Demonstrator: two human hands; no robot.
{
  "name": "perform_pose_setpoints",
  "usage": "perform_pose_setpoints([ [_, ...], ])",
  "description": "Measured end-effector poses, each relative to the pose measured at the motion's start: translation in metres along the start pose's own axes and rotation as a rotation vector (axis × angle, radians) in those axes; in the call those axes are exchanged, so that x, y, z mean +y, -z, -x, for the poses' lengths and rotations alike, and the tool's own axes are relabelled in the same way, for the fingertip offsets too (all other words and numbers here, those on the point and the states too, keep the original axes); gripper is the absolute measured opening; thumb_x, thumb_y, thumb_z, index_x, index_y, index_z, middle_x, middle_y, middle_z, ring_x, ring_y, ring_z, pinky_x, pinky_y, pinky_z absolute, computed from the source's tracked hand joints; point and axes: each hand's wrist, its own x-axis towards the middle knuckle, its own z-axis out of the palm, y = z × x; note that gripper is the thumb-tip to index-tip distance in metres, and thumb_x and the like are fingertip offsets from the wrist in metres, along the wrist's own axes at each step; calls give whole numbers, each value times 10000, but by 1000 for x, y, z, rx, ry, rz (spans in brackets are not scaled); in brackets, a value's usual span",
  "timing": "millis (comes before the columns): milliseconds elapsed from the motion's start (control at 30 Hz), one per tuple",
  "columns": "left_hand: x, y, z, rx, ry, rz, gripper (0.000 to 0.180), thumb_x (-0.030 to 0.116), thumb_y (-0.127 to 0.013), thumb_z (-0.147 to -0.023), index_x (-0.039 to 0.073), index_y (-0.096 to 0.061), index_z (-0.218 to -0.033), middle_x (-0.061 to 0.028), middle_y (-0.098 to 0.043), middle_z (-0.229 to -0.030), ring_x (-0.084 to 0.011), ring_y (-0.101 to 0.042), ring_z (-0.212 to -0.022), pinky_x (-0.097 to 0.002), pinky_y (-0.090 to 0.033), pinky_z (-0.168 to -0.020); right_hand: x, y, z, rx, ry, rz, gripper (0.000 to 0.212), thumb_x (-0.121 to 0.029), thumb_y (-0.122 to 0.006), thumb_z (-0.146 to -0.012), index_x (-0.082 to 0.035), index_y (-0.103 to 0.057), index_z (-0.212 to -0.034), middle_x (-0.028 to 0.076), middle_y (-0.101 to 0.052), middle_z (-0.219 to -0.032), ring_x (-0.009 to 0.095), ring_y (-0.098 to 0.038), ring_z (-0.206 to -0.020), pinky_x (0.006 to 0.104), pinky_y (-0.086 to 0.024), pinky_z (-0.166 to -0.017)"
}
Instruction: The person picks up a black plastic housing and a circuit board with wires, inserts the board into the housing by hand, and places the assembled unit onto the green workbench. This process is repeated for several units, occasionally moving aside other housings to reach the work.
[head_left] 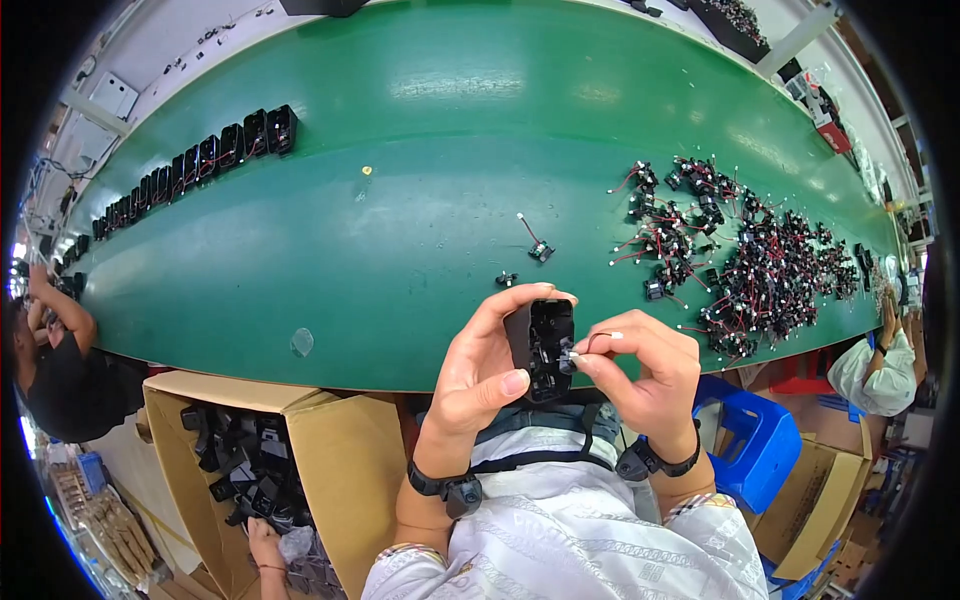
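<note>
My left hand (470,375) is wrapped round a black open plastic housing (521,340), its open side facing up to the right. The housing is held upright just over the near edge of the green table. My right hand (650,378) pinches a small part with a thin dark red wire (598,337) and a white plug at the housing's right side. The fingertips hide most of that part, and whether it is seated inside I cannot tell. Beyond my hands lie a loose black wired part (540,250) and a smaller black piece (507,279).
A large pile of black wired parts (770,270) covers the table's right. A row of black housings (208,155) stands far left. Below left, a cardboard box (345,480) holds black housings, with another person's hand (265,545) in it. A blue stool (765,460) is at right; co-workers sit either side.
</note>
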Motion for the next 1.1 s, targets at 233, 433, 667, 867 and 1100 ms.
perform_pose_setpoints([
  [233,-10,8,-2,-26,-68,-32,797,228,-773,-771,24,-443,-1467,-257,-518,-1428,-316,-522,-1341,-431,-432,-1121,2,-1,1,-6,-9,-17,143,72,-728,-795,-5,-620,-849,131,-733,-883,183,-683,-747,287,-543,-673],
  [433,-13,7,-3,-41,-115,-70,722,177,-768,-788,15,-468,-1424,-237,-524,-1420,-312,-505,-1352,-447,-379,-1158,13,-2,7,3,35,-145,160,70,-714,-833,-4,-583,-888,191,-655,-1118,171,-658,-899,295,-558,-794],
  [667,-15,7,-6,-81,-131,-23,701,164,-777,-807,2,-472,-1416,-213,-536,-1413,-301,-496,-1361,-445,-342,-1182,10,-3,3,18,-190,-268,288,103,-753,-818,26,-706,-1092,104,-617,-1040,114,-629,-858,219,-559,-735],
  [867,-18,17,-2,-57,-134,12,712,194,-795,-822,2,-470,-1425,-218,-532,-1416,-303,-505,-1349,-445,-387,-1152,6,6,4,-40,-98,-77,204,80,-814,-741,-11,-779,-921,95,-651,-974,137,-663,-830,252,-556,-682],
  [1100,-20,15,-1,-98,-124,39,782,250,-858,-769,68,-477,-1427,-289,-515,-1414,-342,-630,-1170,-462,-537,-994,1,12,5,-5,20,-42,213,17,-875,-698,-47,-783,-880,70,-711,-867,165,-660,-763,263,-513,-621],
])
